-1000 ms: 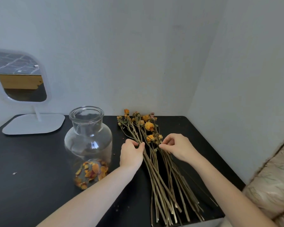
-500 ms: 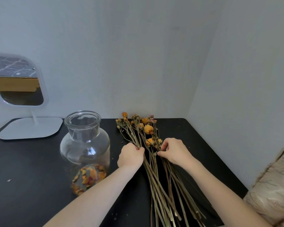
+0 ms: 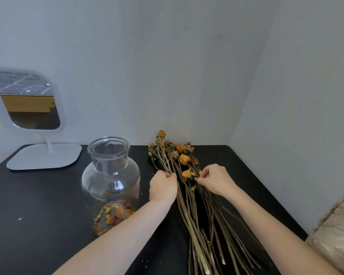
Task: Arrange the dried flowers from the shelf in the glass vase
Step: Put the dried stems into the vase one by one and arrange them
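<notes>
The bunch of dried flowers (image 3: 184,159), orange-yellow heads on long tan stems, lies flat on the black tabletop (image 3: 38,205), heads toward 12 o'clock and cut ends toward 6. None are yet in the clear round-bellied glass vase (image 3: 110,169) just beside it at 9 o'clock. The left hand (image 3: 163,187) pinches stems with curled fingers at the bunch's left edge, and the right hand (image 3: 214,181) pinches stems likewise at 3 o'clock. Gripping so near the brittle, tangled heads could snap stems or shed petals, and long ends swinging toward 9 o'clock might knock the vase.
</notes>
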The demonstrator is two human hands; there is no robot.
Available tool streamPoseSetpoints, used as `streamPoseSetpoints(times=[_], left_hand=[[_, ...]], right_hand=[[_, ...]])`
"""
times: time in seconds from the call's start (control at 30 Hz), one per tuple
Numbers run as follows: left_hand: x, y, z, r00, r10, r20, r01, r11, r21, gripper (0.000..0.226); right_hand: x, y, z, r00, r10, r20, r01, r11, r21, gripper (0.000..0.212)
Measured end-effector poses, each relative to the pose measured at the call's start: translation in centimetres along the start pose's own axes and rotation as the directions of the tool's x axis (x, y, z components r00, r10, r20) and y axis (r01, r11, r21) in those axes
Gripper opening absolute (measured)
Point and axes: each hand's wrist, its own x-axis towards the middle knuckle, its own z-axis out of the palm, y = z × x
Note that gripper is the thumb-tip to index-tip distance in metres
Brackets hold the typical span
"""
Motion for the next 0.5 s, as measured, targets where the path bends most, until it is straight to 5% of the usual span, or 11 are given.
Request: streamPoseSetpoints(times=[0.23, 0.5], left_hand=[[-0.2, 1.2, -0.8, 0.998, 0.055, 0.005, -0.055, 0.997, -0.050, 0.018], [-0.9, 2.6, -1.1, 0.993, 0.114, 0.017, -0.113, 0.992, -0.059, 0.012]], right_hand=[[-0.2, -0.3, -2.4, 0.999, 0.035, 0.030, -0.044, 0.930, 0.365, 0.010], [0.2, -0.7, -4.2, 0.999, 0.031, 0.016, -0.035, 0.833, 0.552, 0.008]])
